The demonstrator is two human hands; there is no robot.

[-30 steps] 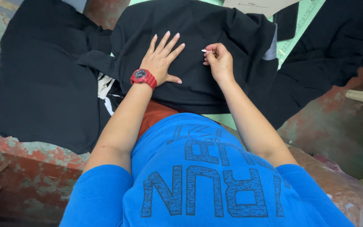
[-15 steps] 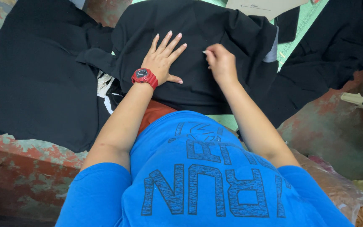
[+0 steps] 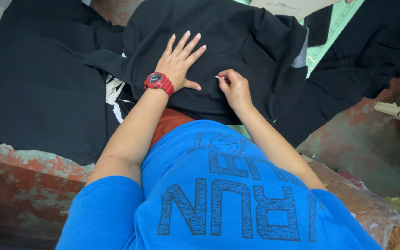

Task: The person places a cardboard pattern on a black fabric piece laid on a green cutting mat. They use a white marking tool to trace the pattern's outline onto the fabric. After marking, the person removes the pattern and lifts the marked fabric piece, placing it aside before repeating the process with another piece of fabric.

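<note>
A piece of black fabric lies spread in front of me on a worn table. My left hand, with a red watch on the wrist, rests flat on the cloth with its fingers spread. Just to its right, my right hand is closed, pinching a small white piece of chalk against the fabric. The chalk tip touches the cloth near my left thumb.
More black fabric is piled at the left and another black piece at the right. A green cutting mat and a paper pattern show at the top. A wooden stick lies at the right edge.
My right hand has slid a little toward me and to the left along the fabric. My left hand has stayed flat in place.
</note>
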